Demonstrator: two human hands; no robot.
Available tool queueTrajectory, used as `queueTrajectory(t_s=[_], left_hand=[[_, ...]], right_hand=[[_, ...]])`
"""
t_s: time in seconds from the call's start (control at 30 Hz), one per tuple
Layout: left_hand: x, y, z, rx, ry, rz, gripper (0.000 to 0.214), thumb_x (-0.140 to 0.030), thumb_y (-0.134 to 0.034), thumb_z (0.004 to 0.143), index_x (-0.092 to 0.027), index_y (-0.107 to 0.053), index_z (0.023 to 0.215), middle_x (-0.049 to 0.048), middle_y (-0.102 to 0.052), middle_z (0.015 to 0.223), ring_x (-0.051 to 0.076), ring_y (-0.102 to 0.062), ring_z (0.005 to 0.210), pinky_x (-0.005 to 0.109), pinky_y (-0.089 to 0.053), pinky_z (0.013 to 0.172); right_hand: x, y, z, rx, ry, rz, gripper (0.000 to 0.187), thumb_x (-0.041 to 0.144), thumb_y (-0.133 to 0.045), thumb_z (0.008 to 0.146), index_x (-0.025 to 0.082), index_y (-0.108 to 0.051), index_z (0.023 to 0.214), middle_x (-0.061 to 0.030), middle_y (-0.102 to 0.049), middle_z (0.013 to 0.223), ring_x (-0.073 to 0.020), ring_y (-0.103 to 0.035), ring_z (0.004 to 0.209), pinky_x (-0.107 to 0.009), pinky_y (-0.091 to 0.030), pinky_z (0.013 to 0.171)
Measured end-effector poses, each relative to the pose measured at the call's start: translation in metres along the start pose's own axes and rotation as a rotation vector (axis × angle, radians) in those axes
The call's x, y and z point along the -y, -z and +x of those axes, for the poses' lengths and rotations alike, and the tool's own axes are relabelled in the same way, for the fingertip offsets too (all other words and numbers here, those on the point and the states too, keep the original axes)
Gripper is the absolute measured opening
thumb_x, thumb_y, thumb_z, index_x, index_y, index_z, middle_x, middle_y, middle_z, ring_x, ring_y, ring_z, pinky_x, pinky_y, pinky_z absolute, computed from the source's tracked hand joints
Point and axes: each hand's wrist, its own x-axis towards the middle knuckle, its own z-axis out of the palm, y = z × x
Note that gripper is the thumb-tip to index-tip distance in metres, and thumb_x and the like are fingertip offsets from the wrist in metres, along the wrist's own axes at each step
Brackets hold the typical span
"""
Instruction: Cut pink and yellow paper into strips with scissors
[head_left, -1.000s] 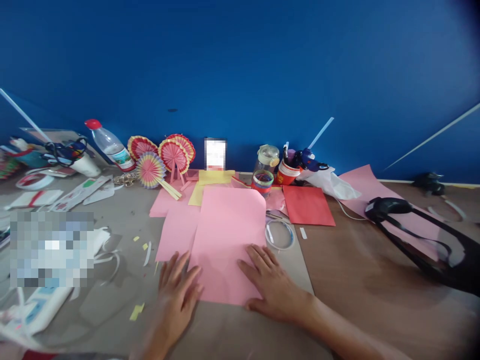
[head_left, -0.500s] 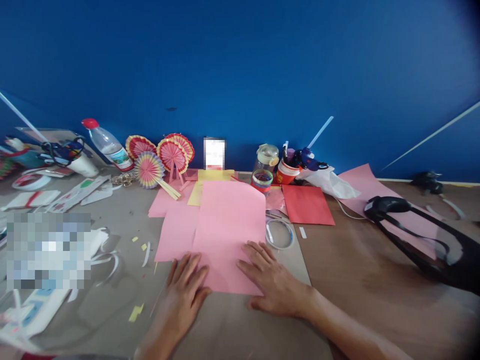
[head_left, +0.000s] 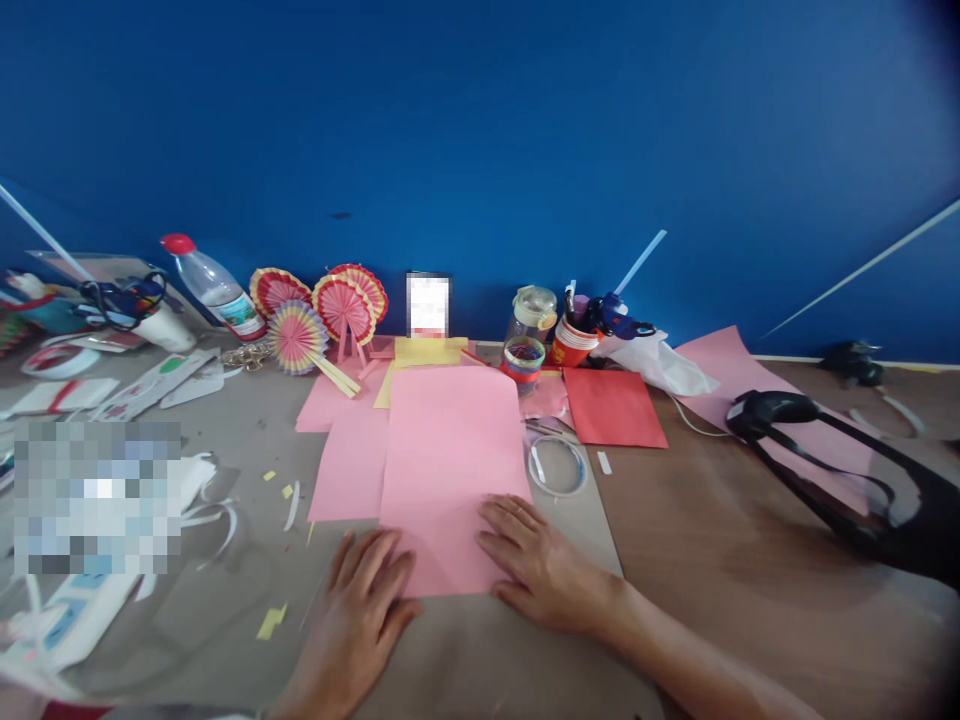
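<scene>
A pink sheet of paper (head_left: 454,450) lies in front of me, overlapping another pink sheet (head_left: 346,470) on its left. My left hand (head_left: 367,595) rests with spread fingers at the near left corner of the top sheet. On the near right part of that sheet, my right hand (head_left: 536,560) lies palm down with its fingers stretched out. Neither hand grips anything. Just beyond the right hand is a clear ring-shaped roll (head_left: 556,466), and past it a red paper square (head_left: 615,407).
Pleated paper fans (head_left: 343,310) stand at the back beside a red-capped bottle (head_left: 214,285). A lidded jar (head_left: 525,340) and a red cup of tools (head_left: 574,345) are behind the sheets. Yellow scraps (head_left: 271,621) lie at left; a black strap-like object (head_left: 832,470) at right.
The top pink sheet has shifted slightly toward me and left, and turned a little. My right hand has moved slightly nearer me; the left hand has barely moved.
</scene>
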Motion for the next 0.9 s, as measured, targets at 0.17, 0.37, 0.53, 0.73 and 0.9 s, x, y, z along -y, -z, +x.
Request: queueTrajectory(t_s=[0.17, 0.37, 0.53, 0.73, 0.9], left_hand=[[-0.005, 0.0, 0.0, -0.022, 0.004, -0.032, 0.024, -0.024, -0.056, 0.086, -0.025, -0.063, 0.109, 0.0074, -0.058, 0.123, 0.025, -0.052, 0.116, 0.048, -0.042, 0.101], [-0.007, 0.001, 0.003, -0.054, 0.011, -0.046, 0.019, -0.02, -0.053, 0.088, -0.025, -0.063, 0.102, 0.0062, -0.061, 0.117, 0.023, -0.055, 0.11, 0.049, -0.039, 0.103], [-0.012, 0.001, 0.005, -0.021, -0.015, -0.088, 0.018, -0.024, -0.057, 0.086, -0.025, -0.063, 0.103, 0.0066, -0.06, 0.119, 0.026, -0.053, 0.113, 0.053, -0.038, 0.104], [-0.024, -0.001, 0.013, 0.012, -0.002, -0.12, 0.022, -0.02, -0.055, 0.087, -0.023, -0.061, 0.108, 0.0087, -0.059, 0.119, 0.026, -0.053, 0.113, 0.053, -0.039, 0.102], [-0.029, -0.001, 0.021, -0.031, -0.008, -0.125, 0.019, -0.018, -0.049, 0.09, -0.021, -0.061, 0.104, 0.0069, -0.063, 0.111, 0.023, -0.057, 0.106, 0.05, -0.037, 0.103]], right_hand=[[0.001, 0.002, 0.0, 0.011, 0.0, 0.002, 0.043, 0.031, -0.061, 0.08, 0.011, -0.06, 0.118, -0.0194, -0.048, 0.136, -0.0314, -0.037, 0.131, -0.05, -0.033, 0.109], [0.001, 0.002, -0.001, 0.031, -0.018, 0.009, 0.041, 0.032, -0.058, 0.082, 0.012, -0.059, 0.119, -0.0178, -0.048, 0.137, -0.0304, -0.035, 0.133, -0.05, -0.03, 0.111], [0.0, 0.0, -0.001, 0.003, -0.01, 0.016, 0.039, 0.03, -0.057, 0.083, 0.014, -0.059, 0.119, -0.0168, -0.048, 0.137, -0.0295, -0.036, 0.132, -0.051, -0.032, 0.11], [0.001, -0.002, 0.0, -0.075, -0.004, 0.047, 0.032, 0.026, -0.057, 0.085, 0.014, -0.06, 0.114, -0.0158, -0.053, 0.132, -0.0282, -0.041, 0.128, -0.049, -0.034, 0.109], [-0.001, -0.004, 0.0, -0.111, -0.013, 0.091, 0.03, 0.027, -0.056, 0.086, 0.015, -0.061, 0.113, -0.0144, -0.053, 0.131, -0.0266, -0.043, 0.126, -0.048, -0.035, 0.108]])
